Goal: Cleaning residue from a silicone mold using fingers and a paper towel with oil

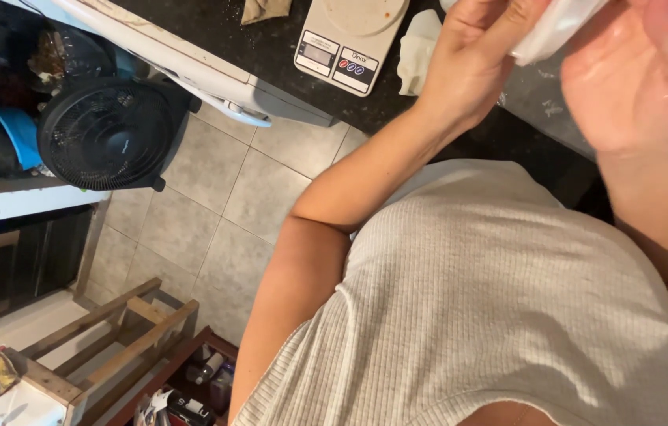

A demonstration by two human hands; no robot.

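Both my hands are raised over the dark bench, with a white plastic piece between them.

My left hand (472, 59) curls its fingers onto the white plastic piece (559, 28), holding it near the top edge of the view, above the bench (271, 39). My right hand (641, 75) is spread wide, palm showing, just beside the same piece; I cannot tell whether it touches it. On the bench, near its front edge, sits a white kitchen scale (349, 39), with a crumpled white tissue (418, 51) just beside it. Down on the tiled floor (223, 197) stands a black fan (109, 134), and a wooden frame (105, 339) sits at the lower left.
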